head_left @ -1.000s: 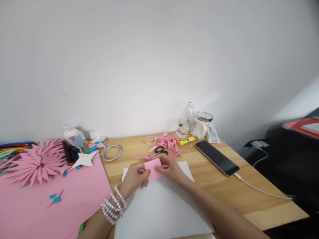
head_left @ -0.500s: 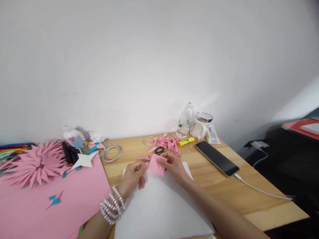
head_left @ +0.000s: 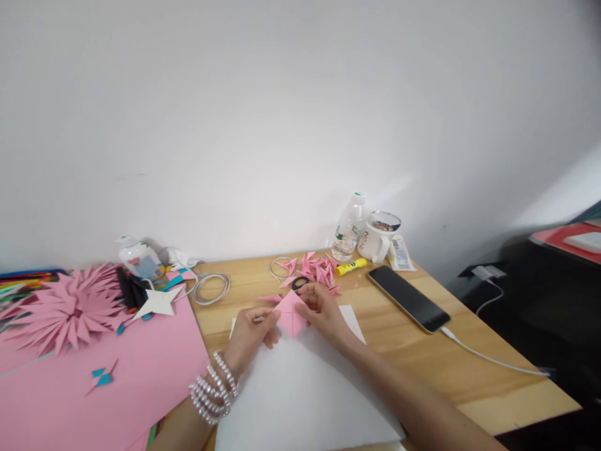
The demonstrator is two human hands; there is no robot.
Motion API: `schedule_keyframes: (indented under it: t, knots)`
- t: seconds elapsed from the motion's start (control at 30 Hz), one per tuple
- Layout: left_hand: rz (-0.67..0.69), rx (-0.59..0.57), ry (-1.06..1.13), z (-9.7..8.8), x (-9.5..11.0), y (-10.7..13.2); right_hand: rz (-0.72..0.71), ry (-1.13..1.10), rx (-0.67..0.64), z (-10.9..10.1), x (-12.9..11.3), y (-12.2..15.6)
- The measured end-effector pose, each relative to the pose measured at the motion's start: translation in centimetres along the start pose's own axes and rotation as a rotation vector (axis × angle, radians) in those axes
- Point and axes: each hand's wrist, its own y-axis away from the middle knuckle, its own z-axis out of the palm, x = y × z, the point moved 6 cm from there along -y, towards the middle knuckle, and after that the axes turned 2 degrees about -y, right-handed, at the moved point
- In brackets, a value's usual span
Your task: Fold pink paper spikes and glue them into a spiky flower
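Observation:
A small square of pink paper (head_left: 292, 315) with crossing creases is held up like a diamond over white paper (head_left: 305, 388). My left hand (head_left: 256, 329), with a beaded bracelet (head_left: 213, 391) on its wrist, pinches the left corner between thumb and fingers. On the opposite side, my right hand (head_left: 322, 311) grips the right corner, its thumb lying on the front face. Just behind the hands are the black handles of scissors (head_left: 299, 283) and several folded pink paper pieces (head_left: 319, 269).
A yellow glue stick (head_left: 351, 267), a water bottle (head_left: 348, 228) and a white mug (head_left: 378, 238) stand or lie at the back. At right is a phone (head_left: 408, 298) with its cable. Pink sheets (head_left: 154, 376) and a spiky paper flower (head_left: 75, 310) cover the left.
The pink paper has been turned and flattened from a partly folded, tilted shape into an upright diamond facing me. Both hands now hold its side corners.

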Motion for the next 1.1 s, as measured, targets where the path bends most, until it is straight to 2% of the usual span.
schedule_keyframes:
  t: [0.1,0.17,0.23,0.37,0.47,0.6,0.77,1.0,1.1]
  knots:
    - [-0.011,-0.086,0.072,0.3,0.0,0.0,-0.049,0.05,-0.031,0.3,-0.1,0.1]
    - [-0.052,-0.172,0.136,0.8,-0.1,0.1,-0.053,0.133,-0.045,0.5,0.0,0.1]
    - [-0.08,-0.208,0.178,1.0,-0.2,0.2,-0.097,0.227,-0.032,0.5,-0.3,0.2]
    - [-0.059,-0.143,0.276,0.7,0.2,0.1,-0.395,0.382,-0.01,0.6,-2.5,0.9]
    - [-0.028,-0.112,0.321,0.3,0.4,0.0,-0.622,0.553,-0.049,1.3,-3.6,1.7]
    - [-0.001,-0.124,0.351,0.3,0.6,0.0,-0.741,0.709,-0.085,2.0,-3.5,2.1]
    - [0.007,-0.121,0.38,0.7,0.8,0.2,-0.72,0.654,-0.036,1.7,-3.2,1.9]
    - [0.01,-0.191,0.407,1.3,0.9,0.4,-0.508,0.51,0.058,1.1,-3.1,1.6]
    - [-0.006,-0.161,0.378,1.2,0.6,0.3,-0.463,0.492,0.036,1.3,-3.0,1.6]
